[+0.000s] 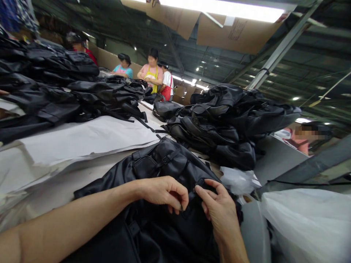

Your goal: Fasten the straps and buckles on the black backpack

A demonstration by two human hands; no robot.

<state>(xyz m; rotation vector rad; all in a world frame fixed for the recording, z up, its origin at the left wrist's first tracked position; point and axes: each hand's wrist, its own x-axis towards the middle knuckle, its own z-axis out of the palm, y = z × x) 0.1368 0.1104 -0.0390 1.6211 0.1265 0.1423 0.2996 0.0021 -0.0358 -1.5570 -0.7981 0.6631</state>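
Note:
A black leather-look bag [161,226] with a buckled strap and small pockets lies spread in front of me. Above its middle, my left hand [167,193] is closed, thumb and fingers pinched together. A tiny dark bit shows at those fingertips, too small to name. My right hand [219,208] is at the bag's right side, its thumb and forefinger closed on a small black piece of the bag. The two hands are a short way apart.
Black bags are heaped at the right [219,124] and left [55,95]. White sheets [90,137] cover the table. White plastic [309,219] bulges at lower right, beside a slanted metal post [285,44]. Several people [153,71] stand farther back; another person [301,140] is at right.

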